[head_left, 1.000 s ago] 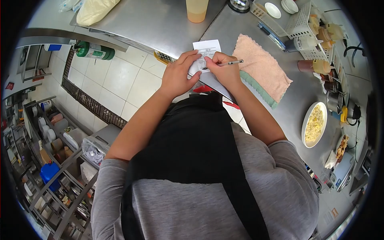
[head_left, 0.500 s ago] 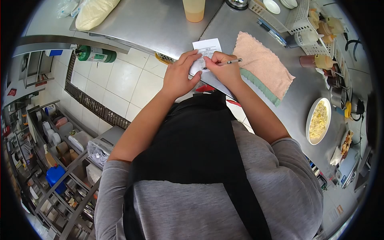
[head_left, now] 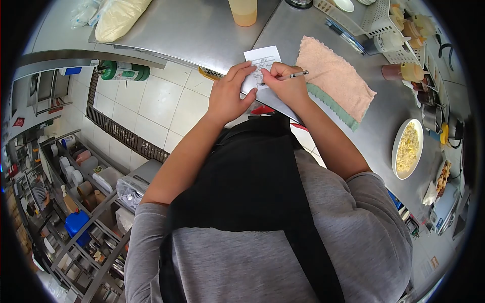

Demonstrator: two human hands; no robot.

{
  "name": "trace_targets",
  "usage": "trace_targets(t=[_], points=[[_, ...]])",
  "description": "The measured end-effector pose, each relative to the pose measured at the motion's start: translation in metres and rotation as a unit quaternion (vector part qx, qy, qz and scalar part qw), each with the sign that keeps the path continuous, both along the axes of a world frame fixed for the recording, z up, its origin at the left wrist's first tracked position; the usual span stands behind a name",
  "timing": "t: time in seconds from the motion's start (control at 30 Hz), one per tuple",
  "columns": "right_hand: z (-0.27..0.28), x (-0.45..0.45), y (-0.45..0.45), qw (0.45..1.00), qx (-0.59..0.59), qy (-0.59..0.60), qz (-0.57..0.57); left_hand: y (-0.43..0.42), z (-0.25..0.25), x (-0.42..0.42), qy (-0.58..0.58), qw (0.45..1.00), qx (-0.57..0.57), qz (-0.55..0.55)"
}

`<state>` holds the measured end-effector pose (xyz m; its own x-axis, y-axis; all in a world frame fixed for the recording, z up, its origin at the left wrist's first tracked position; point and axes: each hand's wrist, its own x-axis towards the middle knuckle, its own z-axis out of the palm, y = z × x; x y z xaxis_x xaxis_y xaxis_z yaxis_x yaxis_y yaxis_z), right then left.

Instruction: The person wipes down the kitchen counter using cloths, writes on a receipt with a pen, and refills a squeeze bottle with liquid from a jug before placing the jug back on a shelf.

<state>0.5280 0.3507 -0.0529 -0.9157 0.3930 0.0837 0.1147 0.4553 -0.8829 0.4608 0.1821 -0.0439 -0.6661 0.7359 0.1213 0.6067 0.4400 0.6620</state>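
A white printed paper slip (head_left: 263, 54) lies at the edge of the steel counter. My left hand (head_left: 231, 94) rests on its left side, fingers stretched out and thumb spread, pressing it flat. Between the fingers of my right hand (head_left: 288, 90) is a pen (head_left: 298, 74), its upper end pointing right. My right hand rests on the slip's right part; the pen's tip is hidden by the fingers. Just right of that hand lies a pink cloth (head_left: 333, 76) with a green border (head_left: 333, 107).
On the counter are a cup of yellowish liquid (head_left: 243, 14), blue pens (head_left: 344, 36), a sauce bottle (head_left: 402, 72), a white perforated basket (head_left: 376, 20) and an oval bowl of yellow food (head_left: 407, 149). A green cylinder (head_left: 123, 70) and a crowded shelf rack (head_left: 101, 222) stand at left.
The view has shifted slightly. Both hands stay on the slip, and the pen in my right hand has tilted a little.
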Motion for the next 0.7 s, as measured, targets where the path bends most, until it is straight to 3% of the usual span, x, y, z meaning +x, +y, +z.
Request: trace_targets(t=[0.7], points=[[0.0048,0.0006,-0.0012,1.000,-0.016,-0.005,-0.006,0.0002,-0.0005,0.0006,-0.022,1.000,-0.012,0.005]])
